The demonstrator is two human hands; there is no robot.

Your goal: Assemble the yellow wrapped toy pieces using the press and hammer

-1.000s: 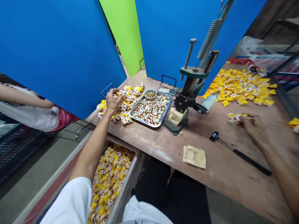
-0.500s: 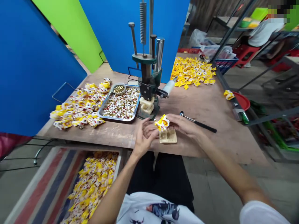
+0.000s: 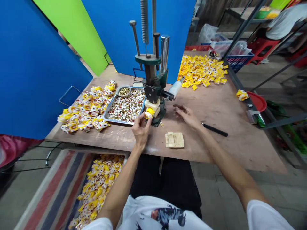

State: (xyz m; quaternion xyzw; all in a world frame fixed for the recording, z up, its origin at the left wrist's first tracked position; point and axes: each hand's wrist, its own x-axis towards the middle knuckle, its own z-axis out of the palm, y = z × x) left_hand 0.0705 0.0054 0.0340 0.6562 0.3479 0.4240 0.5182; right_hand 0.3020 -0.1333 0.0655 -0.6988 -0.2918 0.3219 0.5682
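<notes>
My left hand [image 3: 141, 129] is shut on a small yellow-and-white wrapped piece [image 3: 149, 112], holding it against the cream block [image 3: 152, 107] at the base of a green hand press [image 3: 151, 89]. My right hand [image 3: 187, 117] lies open on the wooden table [image 3: 216, 150] to the right of the press, holding nothing. A black-handled hammer [image 3: 214, 129] lies just beyond that hand, with its head hidden. A cream moulded block [image 3: 174, 140] sits near the table's front edge, between my hands.
A steel tray [image 3: 120, 122] of small wrapped pieces, a dish of brass-coloured bits [image 3: 124, 91], and a yellow pile [image 3: 82, 111] lie left of the press. Another yellow pile [image 3: 202, 72] lies behind it. A filled bin [image 3: 96, 188] stands below the table's front edge. A seated person [image 3: 285, 22] is far right.
The yellow piece has gone from between both hands above the cream block to my left hand at the press. My right hand has let go and moved right, uncovering the block.
</notes>
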